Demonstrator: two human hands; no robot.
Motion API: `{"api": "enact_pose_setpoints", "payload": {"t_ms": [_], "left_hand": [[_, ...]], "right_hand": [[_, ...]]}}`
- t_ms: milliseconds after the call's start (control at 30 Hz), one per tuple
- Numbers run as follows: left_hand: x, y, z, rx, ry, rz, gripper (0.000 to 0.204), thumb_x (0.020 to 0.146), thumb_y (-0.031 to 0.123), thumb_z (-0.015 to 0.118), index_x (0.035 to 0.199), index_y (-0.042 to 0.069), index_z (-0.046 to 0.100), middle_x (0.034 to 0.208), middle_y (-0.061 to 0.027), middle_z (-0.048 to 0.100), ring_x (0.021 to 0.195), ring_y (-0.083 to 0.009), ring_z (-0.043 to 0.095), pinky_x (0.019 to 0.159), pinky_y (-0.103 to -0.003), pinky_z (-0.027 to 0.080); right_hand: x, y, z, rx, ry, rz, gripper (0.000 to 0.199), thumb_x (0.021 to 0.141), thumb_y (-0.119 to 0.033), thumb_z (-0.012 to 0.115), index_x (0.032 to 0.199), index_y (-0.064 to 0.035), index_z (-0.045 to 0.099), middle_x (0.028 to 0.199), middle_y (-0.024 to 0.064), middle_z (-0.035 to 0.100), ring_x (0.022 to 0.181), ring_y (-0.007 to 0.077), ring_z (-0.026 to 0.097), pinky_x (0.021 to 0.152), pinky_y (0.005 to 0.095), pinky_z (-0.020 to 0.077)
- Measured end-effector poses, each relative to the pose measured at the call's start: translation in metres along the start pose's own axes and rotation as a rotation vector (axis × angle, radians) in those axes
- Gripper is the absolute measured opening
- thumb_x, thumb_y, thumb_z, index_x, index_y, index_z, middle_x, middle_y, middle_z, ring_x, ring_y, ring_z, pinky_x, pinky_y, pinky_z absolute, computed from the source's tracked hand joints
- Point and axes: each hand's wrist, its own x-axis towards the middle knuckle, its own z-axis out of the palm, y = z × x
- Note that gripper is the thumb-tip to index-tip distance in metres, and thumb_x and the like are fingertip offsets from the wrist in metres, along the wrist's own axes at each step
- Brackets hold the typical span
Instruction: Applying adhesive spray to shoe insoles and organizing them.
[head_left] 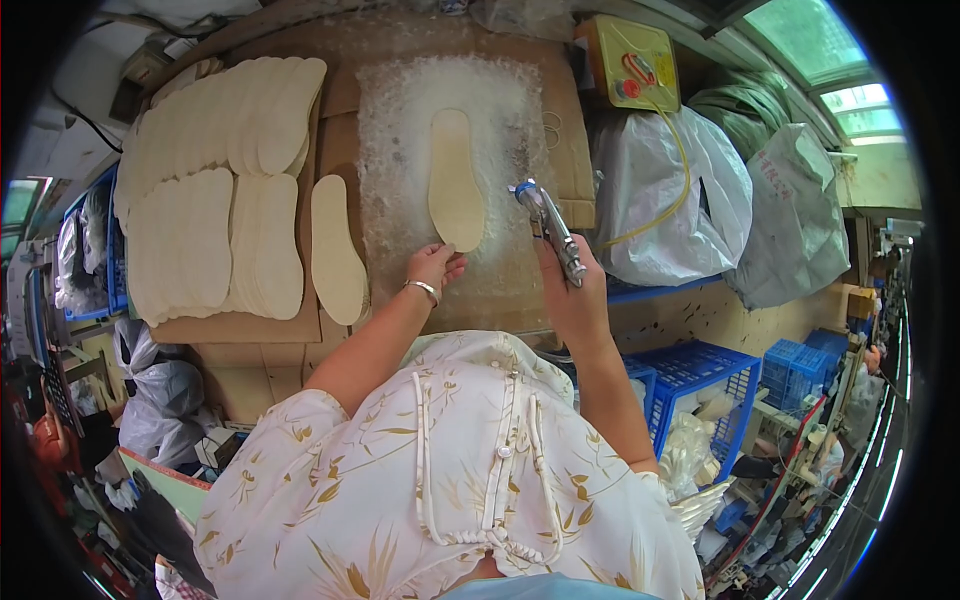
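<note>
A cream insole [455, 175] lies lengthwise on a whitened, residue-crusted patch [385, 150] of the cardboard-covered table. My left hand [432, 268] pinches the insole's near end between thumb and fingers. In my right hand [577, 300] is a metal spray gun [549, 230], held upright to the right of the insole with its blue-ringed nozzle pointing toward it. Left of the patch lies a narrow stack of insoles [338, 250]. Farther left, overlapping rows of insoles [220, 120] cover a cardboard sheet [240, 330].
At the back right stands a yellow can [625, 65], from which a yellow hose [686, 170] curves down toward the spray gun. White plastic bags [670, 200] bulge beside the table's right end. Below them is a blue plastic crate [705, 375] holding clear plastic bags.
</note>
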Motion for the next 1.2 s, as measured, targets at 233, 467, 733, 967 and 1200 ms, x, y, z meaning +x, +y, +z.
{"api": "enact_pose_setpoints", "payload": {"t_ms": [233, 467, 733, 967, 1200], "left_hand": [[0.0, -0.001, -0.001, -0.007, -0.013, 0.005, 0.018, 0.089, 0.014, 0.06, 0.1, 0.002, 0.054, 0.093, -0.0102, 0.063, 0.08, -0.0201, 0.065, 0.066, -0.029, 0.054], [-0.001, -0.001, 0.001, 0.005, -0.005, 0.003, 0.017, 0.089, 0.015, 0.059, 0.099, 0.002, 0.054, 0.093, -0.0102, 0.064, 0.08, -0.0197, 0.065, 0.067, -0.029, 0.054], [-0.004, -0.001, 0.003, 0.002, -0.011, -0.003, 0.018, 0.09, 0.017, 0.057, 0.1, 0.002, 0.054, 0.093, -0.0102, 0.064, 0.08, -0.0196, 0.065, 0.068, -0.029, 0.054], [-0.002, -0.004, -0.001, 0.005, -0.008, -0.003, 0.018, 0.091, 0.017, 0.056, 0.101, 0.002, 0.055, 0.093, -0.0098, 0.063, 0.08, -0.0194, 0.064, 0.068, -0.029, 0.053], [-0.003, -0.003, -0.002, 0.031, -0.018, -0.006, 0.016, 0.091, 0.016, 0.055, 0.1, 0.003, 0.055, 0.093, -0.0093, 0.063, 0.08, -0.019, 0.064, 0.068, -0.029, 0.053]], "right_hand": [[-0.018, 0.003, 0.001, -0.023, -0.102, -0.027, 0.021, 0.09, -0.021, 0.062, 0.093, -0.0019, 0.055, 0.066, 0.0113, 0.056, 0.055, 0.0201, 0.049, 0.055, 0.0315, 0.0432], [-0.021, 0.005, 0.002, -0.024, -0.062, -0.016, 0.019, 0.088, -0.019, 0.063, 0.094, -0.0027, 0.055, 0.067, 0.0131, 0.058, 0.057, 0.0248, 0.055, 0.056, 0.0332, 0.0446], [-0.023, 0.013, -0.004, -0.055, -0.043, 0.039, 0.019, 0.088, -0.018, 0.064, 0.095, -0.0028, 0.054, 0.067, 0.0158, 0.057, 0.057, 0.0307, 0.055, 0.055, 0.0344, 0.0441], [-0.031, 0.009, -0.004, -0.026, -0.047, 0.018, 0.02, 0.088, -0.019, 0.063, 0.095, -0.0026, 0.054, 0.068, 0.0167, 0.057, 0.058, 0.0328, 0.056, 0.055, 0.0354, 0.044], [-0.043, 0.01, -0.003, -0.07, -0.084, -0.094, 0.018, 0.088, -0.017, 0.063, 0.095, -0.0028, 0.054, 0.069, 0.0176, 0.058, 0.06, 0.0338, 0.058, 0.055, 0.0362, 0.044]]}}
